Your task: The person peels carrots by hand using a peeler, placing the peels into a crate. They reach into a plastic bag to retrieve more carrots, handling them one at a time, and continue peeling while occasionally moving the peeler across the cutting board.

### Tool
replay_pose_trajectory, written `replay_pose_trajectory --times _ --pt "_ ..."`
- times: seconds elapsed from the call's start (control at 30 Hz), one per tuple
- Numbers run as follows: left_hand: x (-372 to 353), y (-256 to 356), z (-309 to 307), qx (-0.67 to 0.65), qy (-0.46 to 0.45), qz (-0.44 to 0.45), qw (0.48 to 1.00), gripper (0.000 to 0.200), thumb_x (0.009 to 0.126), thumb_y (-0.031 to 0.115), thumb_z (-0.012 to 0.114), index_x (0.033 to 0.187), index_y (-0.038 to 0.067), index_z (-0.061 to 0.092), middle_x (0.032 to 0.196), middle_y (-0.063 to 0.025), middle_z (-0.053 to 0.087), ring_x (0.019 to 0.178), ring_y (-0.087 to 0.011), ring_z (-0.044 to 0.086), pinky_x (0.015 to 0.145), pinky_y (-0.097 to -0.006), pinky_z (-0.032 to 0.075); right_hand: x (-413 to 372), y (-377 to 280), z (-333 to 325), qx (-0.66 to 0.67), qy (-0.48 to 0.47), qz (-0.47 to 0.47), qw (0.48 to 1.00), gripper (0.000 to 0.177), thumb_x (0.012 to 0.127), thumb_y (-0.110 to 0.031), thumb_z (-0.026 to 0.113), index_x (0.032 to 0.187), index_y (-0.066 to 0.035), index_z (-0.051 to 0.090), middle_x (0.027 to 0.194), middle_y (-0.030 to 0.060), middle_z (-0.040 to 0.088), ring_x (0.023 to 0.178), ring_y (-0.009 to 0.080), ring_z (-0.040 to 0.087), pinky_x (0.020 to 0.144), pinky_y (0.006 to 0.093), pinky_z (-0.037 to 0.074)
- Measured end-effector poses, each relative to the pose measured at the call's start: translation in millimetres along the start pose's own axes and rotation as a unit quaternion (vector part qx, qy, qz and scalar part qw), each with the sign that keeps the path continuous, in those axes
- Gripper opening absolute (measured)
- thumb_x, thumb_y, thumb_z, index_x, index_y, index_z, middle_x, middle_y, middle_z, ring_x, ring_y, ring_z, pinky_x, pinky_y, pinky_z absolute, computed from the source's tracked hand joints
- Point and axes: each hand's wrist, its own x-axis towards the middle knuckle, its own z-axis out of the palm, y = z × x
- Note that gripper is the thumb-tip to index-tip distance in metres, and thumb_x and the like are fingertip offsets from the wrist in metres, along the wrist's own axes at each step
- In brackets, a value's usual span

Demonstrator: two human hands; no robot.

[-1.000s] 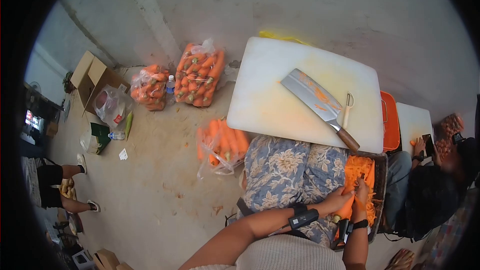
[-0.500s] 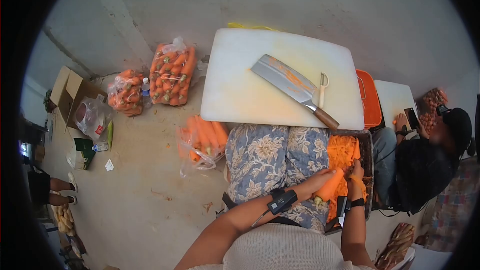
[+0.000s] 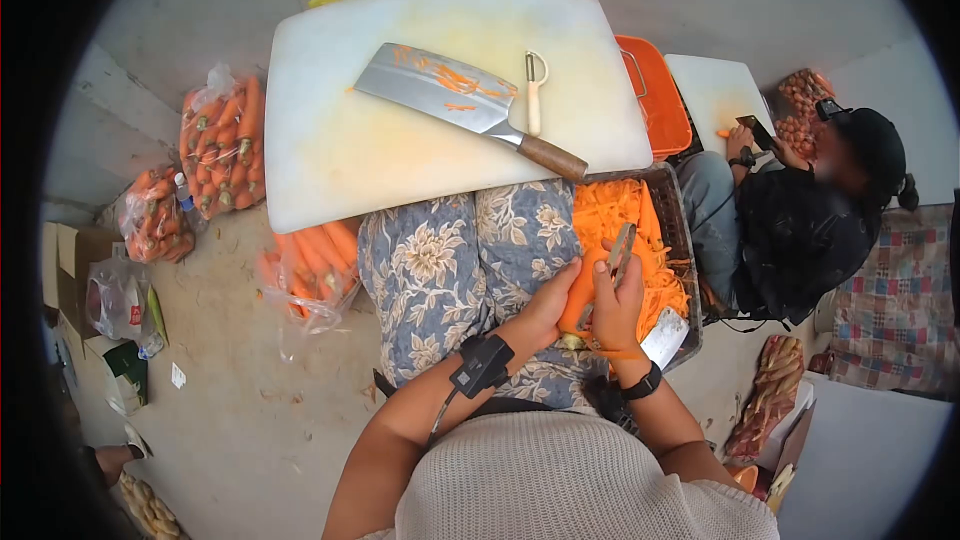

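Note:
My left hand [image 3: 552, 298] is wrapped round a thick orange carrot [image 3: 577, 302], its stem end pointing toward my lap. Close against it, my right hand [image 3: 620, 315] is closed on a metal peeler [image 3: 622, 243] whose frame sticks up past the thumb. Both hands are over the near side of a dark crate [image 3: 688, 240] heaped with orange carrot peelings [image 3: 612, 202]. Beside my right wrist lies a shiny flat metal piece [image 3: 664, 337], partly hidden. On the white cutting board [image 3: 330, 120] lie a cleaver [image 3: 450, 90] with orange shreds on its blade and a second peeler [image 3: 533, 95].
Bagged carrots stand at the left: a tall bag [image 3: 225, 145], a smaller bag [image 3: 157, 215] and an open bag [image 3: 312, 265] by my knee. An orange bin [image 3: 655, 95] sits beyond the crate. At right, a person [image 3: 815, 210] works at another white board [image 3: 715, 90].
The view has shifted right, so the board and bags appear further left. My right hand has come in against the carrot, and the peeler in it now shows.

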Motion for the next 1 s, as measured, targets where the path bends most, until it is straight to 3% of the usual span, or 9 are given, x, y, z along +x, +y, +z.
replay_pose_trajectory --times 0.2,0.3,0.37,0.47,0.73,0.8,0.87,1.0 --pt "7.7 -1.0 2.9 0.056 0.021 0.026 0.998 0.042 0.096 0.035 0.032 0.128 0.007 0.039 0.12 -0.0068 0.05 0.108 -0.0146 0.05 0.087 -0.0285 0.044 7.8 20.7 2.2 0.066 -0.016 0.065 0.996 0.027 0.086 -0.021 0.053 0.102 0.001 0.052 0.089 0.0134 0.057 0.077 0.0209 0.056 0.07 0.0309 0.043" --pt "10.8 -0.7 2.3 0.096 0.013 0.032 0.995 0.043 0.097 0.034 0.032 0.129 0.006 0.037 0.121 -0.007 0.049 0.109 -0.0145 0.049 0.087 -0.0285 0.044 12.4 21.2 -0.5 0.061 -0.014 0.059 0.996 0.027 0.086 -0.023 0.054 0.098 0.001 0.054 0.079 0.0118 0.056 0.071 0.0199 0.054 0.064 0.0319 0.042" --pt "10.1 0.1 4.2 0.097 0.021 0.023 0.995 0.043 0.097 0.034 0.032 0.129 0.006 0.036 0.121 -0.0073 0.048 0.109 -0.0145 0.049 0.088 -0.0287 0.044 14.7 15.2 -1.1 0.054 -0.008 0.111 0.992 0.026 0.085 -0.026 0.054 0.088 0.0 0.052 0.069 0.0099 0.053 0.062 0.0189 0.051 0.056 0.0335 0.04" --pt "13.2 -1.8 1.6 0.104 0.029 0.023 0.994 0.044 0.097 0.033 0.032 0.13 0.005 0.035 0.122 -0.008 0.047 0.108 -0.0145 0.05 0.088 -0.0288 0.044 19.7 30.0 0.6 -0.003 -0.001 0.086 0.996 0.028 0.085 -0.028 0.055 0.08 -0.001 0.048 0.064 0.0091 0.049 0.056 0.0182 0.047 0.052 0.0345 0.037" --pt "16.3 -7.0 -0.6 0.103 0.04 0.052 0.993 0.042 0.096 0.031 0.035 0.128 0.004 0.036 0.116 -0.0086 0.05 0.101 -0.0153 0.054 0.081 -0.0287 0.048 35.7 41.1 5.0 0.005 0.018 0.091 0.996 0.029 0.084 -0.029 0.056 0.078 -0.002 0.047 0.063 0.0085 0.049 0.054 0.0181 0.047 0.05 0.0334 0.036" --pt "11.9 -5.0 3.5 0.101 0.067 0.02 0.992 0.045 0.095 0.032 0.039 0.129 0.003 0.038 0.112 -0.0079 0.052 0.097 -0.0133 0.053 0.079 -0.0262 0.046 39.4 50.9 7.8 0.002 0.017 0.085 0.996 0.029 0.084 -0.028 0.057 0.078 -0.002 0.047 0.063 0.0085 0.05 0.052 0.0179 0.048 0.05 0.0329 0.038" --pt "11.4 -7.1 3.0 0.101 0.07 0.014 0.992 0.045 0.095 0.032 0.039 0.129 0.003 0.038 0.11 -0.0075 0.053 0.095 -0.013 0.054 0.077 -0.026 0.046 45.5 62.1 13.3 0.084 0.05 0.139 0.986 0.029 0.084 -0.028 0.057 0.077 -0.001 0.048 0.064 0.0082 0.053 0.05 0.0169 0.05 0.049 0.0317 0.041" --pt "16.6 -10.8 -3.0 0.091 0.062 0.017 0.994 0.044 0.094 0.031 0.041 0.127 0.002 0.04 0.107 -0.007 0.054 0.092 -0.0125 0.054 0.076 -0.026 0.047 50.7 61.1 11.2 0.094 0.036 0.139 0.985 0.029 0.084 -0.026 0.058 0.075 -0.001 0.048 0.061 0.0077 0.053 0.049 0.0155 0.052 0.049 0.0303 0.043"
